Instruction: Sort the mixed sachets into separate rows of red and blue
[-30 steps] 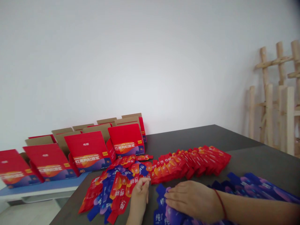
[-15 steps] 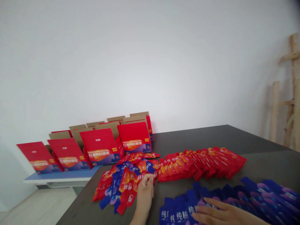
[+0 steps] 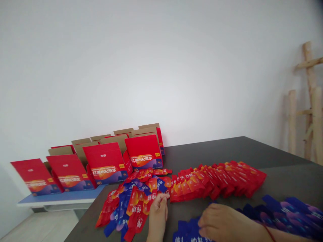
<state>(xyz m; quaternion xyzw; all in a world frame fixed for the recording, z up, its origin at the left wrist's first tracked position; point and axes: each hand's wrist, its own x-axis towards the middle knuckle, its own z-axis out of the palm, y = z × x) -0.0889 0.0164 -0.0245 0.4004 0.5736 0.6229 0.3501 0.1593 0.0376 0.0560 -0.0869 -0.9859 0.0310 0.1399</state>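
Note:
My left hand (image 3: 158, 212) hovers at the right edge of a mixed pile of red sachets (image 3: 137, 210) and blue sachets (image 3: 122, 206). Its fingers are curled closed, and nothing shows in them. My right hand (image 3: 223, 222) is over a long overlapping row of blue-purple sachets (image 3: 282, 211) at the front right. The fingers of that hand bend down and close on sachets near the row's left part; its palm hides how many. Behind lies a fanned row of red sachets (image 3: 217, 179), touched by neither hand.
Several red-and-blue cardboard boxes (image 3: 106, 164) with raised flaps stand at the back left, some on a blue-topped side table (image 3: 63, 198). The dark table (image 3: 202, 148) reaches back to the white wall. A wooden rack (image 3: 309, 101) stands at far right.
My right hand has gone from flat, stretched fingers on the blue sachets to bent, closed fingers and has shifted slightly left. My left hand stays curled near the pile. The view has tilted slightly.

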